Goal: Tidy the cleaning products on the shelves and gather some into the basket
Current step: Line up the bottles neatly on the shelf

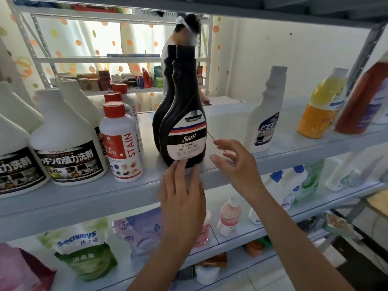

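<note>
Two black Sam kitchen oil cleaner bottles stand upright, one behind the other, near the front edge of the middle shelf (126,192); the front black bottle (184,122) hides most of the rear black bottle (162,106). My left hand (182,196) is open, palm forward, its fingertips at the base of the front bottle's label. A little to the right of that bottle my right hand (235,162) hovers with fingers spread, holding nothing. No basket is in view.
Left of the black bottles stand red-capped STAIN bottles (121,143) and large white jugs (67,143). To the right are a white cleaner bottle (265,114), a yellow bottle (323,103) and a red bottle (361,101). The lower shelf (241,238) holds refill pouches and small bottles. A person stands behind the shelving.
</note>
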The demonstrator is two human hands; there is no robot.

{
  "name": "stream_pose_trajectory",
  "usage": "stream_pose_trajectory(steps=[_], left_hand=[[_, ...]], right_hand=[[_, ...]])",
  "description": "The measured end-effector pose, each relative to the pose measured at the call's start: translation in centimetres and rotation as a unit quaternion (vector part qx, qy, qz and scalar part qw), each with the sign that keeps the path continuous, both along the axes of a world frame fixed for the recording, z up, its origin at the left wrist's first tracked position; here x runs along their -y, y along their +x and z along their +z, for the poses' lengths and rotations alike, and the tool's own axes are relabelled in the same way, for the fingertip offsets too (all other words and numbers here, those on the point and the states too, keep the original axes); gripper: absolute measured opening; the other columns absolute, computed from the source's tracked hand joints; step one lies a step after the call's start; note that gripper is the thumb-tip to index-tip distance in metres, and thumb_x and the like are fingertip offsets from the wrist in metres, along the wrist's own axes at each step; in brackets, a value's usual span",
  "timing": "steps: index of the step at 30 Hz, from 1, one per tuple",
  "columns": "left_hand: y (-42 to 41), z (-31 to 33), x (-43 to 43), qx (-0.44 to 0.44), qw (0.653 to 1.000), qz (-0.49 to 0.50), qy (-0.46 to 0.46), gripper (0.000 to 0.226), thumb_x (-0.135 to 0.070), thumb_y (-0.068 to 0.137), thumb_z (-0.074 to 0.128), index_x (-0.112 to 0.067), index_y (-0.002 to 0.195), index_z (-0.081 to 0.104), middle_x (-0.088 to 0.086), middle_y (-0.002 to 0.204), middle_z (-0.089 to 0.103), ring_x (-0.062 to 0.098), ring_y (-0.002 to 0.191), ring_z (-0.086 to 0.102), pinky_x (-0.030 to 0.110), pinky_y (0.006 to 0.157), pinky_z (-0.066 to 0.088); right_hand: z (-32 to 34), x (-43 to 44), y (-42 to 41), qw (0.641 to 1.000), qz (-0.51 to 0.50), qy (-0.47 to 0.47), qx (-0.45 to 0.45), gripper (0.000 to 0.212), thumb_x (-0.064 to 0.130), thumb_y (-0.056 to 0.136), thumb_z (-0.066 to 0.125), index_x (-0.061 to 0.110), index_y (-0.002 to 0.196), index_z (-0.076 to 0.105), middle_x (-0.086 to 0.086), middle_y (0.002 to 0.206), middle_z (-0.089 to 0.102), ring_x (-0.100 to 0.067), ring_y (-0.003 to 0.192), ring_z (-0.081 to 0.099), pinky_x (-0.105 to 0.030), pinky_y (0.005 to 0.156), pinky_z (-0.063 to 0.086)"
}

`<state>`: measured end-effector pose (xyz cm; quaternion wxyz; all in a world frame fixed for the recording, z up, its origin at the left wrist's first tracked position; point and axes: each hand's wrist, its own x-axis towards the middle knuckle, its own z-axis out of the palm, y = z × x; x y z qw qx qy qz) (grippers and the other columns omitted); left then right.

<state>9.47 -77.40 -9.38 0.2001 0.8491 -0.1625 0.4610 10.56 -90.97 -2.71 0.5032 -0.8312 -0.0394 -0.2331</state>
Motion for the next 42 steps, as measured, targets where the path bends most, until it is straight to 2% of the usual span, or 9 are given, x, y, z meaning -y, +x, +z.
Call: stream_pose_trajectory(steps=[10,18,20,25,30,33,36,40,42], left_hand=[[0.3,-1.9,10.4,-0.024,0.992,0.066,0.102,0.054,-0.005,0.078,0.064,-0.002,0.131,0.055,0.021,0.129,0.057,0.035,0.125,0.045,0.055,0.112,0.027],[0.0,-1.4,18.1,-0.062,0.977,0.186,0.086,0.061,-0.010,0.073,0.073,-0.001,0.130,0.055,0.025,0.131,0.055,0.043,0.126,0.048,0.052,0.113,0.030],[-0.4,-1.1,18.2,-0.082,0.973,0.201,0.083,0.065,-0.008,0.072,0.074,-0.002,0.132,0.052,0.024,0.133,0.053,0.042,0.127,0.048,0.054,0.111,0.032],[-1.1,-0.4,18.9,-0.114,0.973,0.191,0.057,0.071,0.000,0.065,0.073,-0.003,0.131,0.050,0.021,0.133,0.054,0.041,0.128,0.046,0.053,0.110,0.033],[-2.1,2.3,18.4,-0.182,0.972,0.072,-0.127,0.049,-0.022,0.085,0.068,-0.012,0.131,0.053,0.008,0.133,0.054,0.026,0.127,0.048,0.040,0.103,0.044],[-3.0,8.1,18.5,-0.246,0.808,-0.194,-0.499,0.039,-0.030,0.092,0.056,-0.017,0.129,0.051,0.003,0.123,0.061,0.022,0.120,0.057,0.024,0.090,0.050],[-3.6,11.4,19.5,-0.311,0.640,-0.405,-0.574,0.051,-0.050,0.086,0.056,-0.018,0.125,0.059,0.002,0.111,0.070,0.018,0.102,0.067,0.029,0.082,0.055],[-3.4,10.7,22.4,-0.429,0.549,-0.494,-0.521,0.024,-0.030,0.070,0.077,-0.009,0.075,0.068,0.006,0.070,0.065,0.020,0.069,0.064,0.033,0.075,0.055],[-3.5,9.8,23.2,-0.455,0.551,-0.453,-0.534,0.018,-0.016,0.068,0.073,-0.010,0.060,0.059,0.005,0.058,0.056,0.019,0.058,0.056,0.029,0.068,0.052]], right_hand=[[-3.7,16.3,-1.2,0.976,-0.124,-0.152,0.095,0.029,0.023,0.086,0.065,0.014,0.113,0.061,-0.002,0.112,0.060,-0.014,0.105,0.049,-0.006,0.086,0.030],[2.4,20.4,5.8,0.987,0.159,0.010,-0.033,0.090,0.026,0.072,0.080,0.021,0.144,0.026,0.004,0.141,0.041,-0.009,0.122,0.042,-0.026,0.102,0.036],[3.0,19.5,7.1,0.966,0.235,0.083,-0.071,0.090,0.021,0.070,0.082,0.023,0.142,0.028,0.005,0.140,0.044,-0.012,0.126,0.045,-0.029,0.103,0.040],[1.9,18.1,7.9,0.962,0.254,0.063,-0.077,0.055,0.015,0.068,0.084,0.018,0.114,0.055,0.010,0.098,0.064,0.004,0.084,0.059,-0.002,0.060,0.045],[2.0,19.6,5.7,0.971,0.229,0.047,-0.056,0.051,0.025,0.062,0.087,0.019,0.106,0.062,0.009,0.096,0.069,-0.006,0.085,0.064,-0.013,0.068,0.048],[1.8,22.4,1.6,0.935,0.324,0.117,-0.082,0.040,0.013,0.058,0.086,0.027,0.091,0.067,0.013,0.083,0.073,-0.004,0.077,0.068,-0.017,0.067,0.054],[-0.8,24.5,-2.1,0.876,0.439,0.147,-0.135,0.042,0.013,0.049,0.087,0.019,0.088,0.072,-0.006,0.089,0.075,-0.023,0.082,0.071,-0.034,0.072,0.058],[-5.4,24.7,-6.0,0.827,0.485,0.197,-0.205,0.042,0.015,0.052,0.080,0.010,0.093,0.072,-0.016,0.093,0.072,-0.033,0.087,0.068,-0.042,0.079,0.055],[-7.0,24.3,-7.8,0.849,0.434,0.214,-0.213,0.039,0.015,0.053,0.083,0.015,0.090,0.073,-0.011,0.092,0.074,-0.028,0.086,0.069,-0.037,0.076,0.055]])
